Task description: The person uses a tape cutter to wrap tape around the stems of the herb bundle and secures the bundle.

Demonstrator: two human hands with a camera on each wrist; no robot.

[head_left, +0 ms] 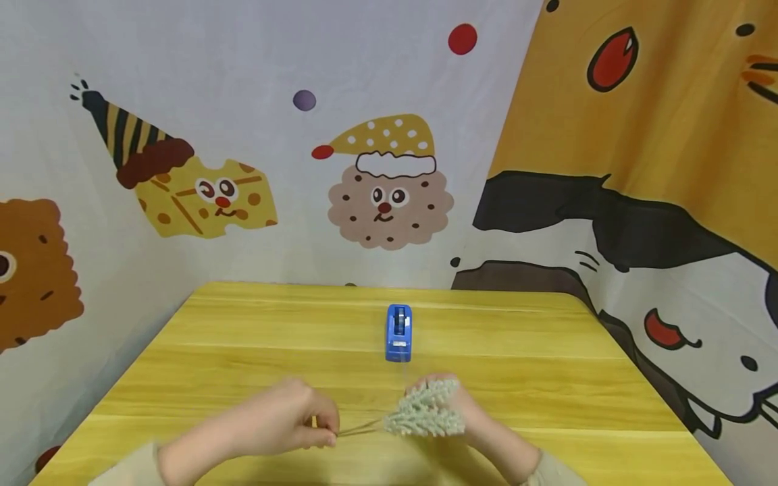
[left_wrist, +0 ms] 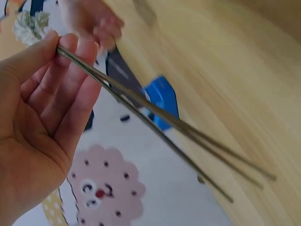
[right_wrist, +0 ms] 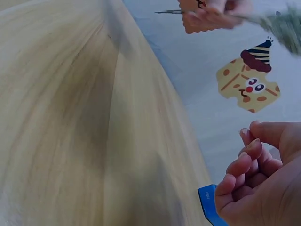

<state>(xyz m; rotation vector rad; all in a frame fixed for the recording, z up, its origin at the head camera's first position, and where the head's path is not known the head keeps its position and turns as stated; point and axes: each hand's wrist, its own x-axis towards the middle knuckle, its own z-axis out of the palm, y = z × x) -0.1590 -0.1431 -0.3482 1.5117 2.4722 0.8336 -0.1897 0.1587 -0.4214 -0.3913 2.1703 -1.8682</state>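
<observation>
My left hand [head_left: 288, 418] pinches a bunch of pale green flower sprigs [head_left: 425, 413] by its thin brown stems. In the left wrist view the stems [left_wrist: 155, 115] pass between thumb and fingertips, and their loose ends spread apart. Behind the flower heads in the head view is my right hand [head_left: 464, 405], partly hidden by them. The right wrist view shows that hand [right_wrist: 258, 174] with loosely curled fingers, thumb near the forefinger, and nothing visible between them. A blue tape dispenser [head_left: 398, 334] stands on the table just beyond the hands.
The yellow wood-grain table [head_left: 255, 337] reaches back to a cartoon-printed cloth [head_left: 243, 54] hanging behind it and along the right side. Shadows of the arms fall across the tabletop.
</observation>
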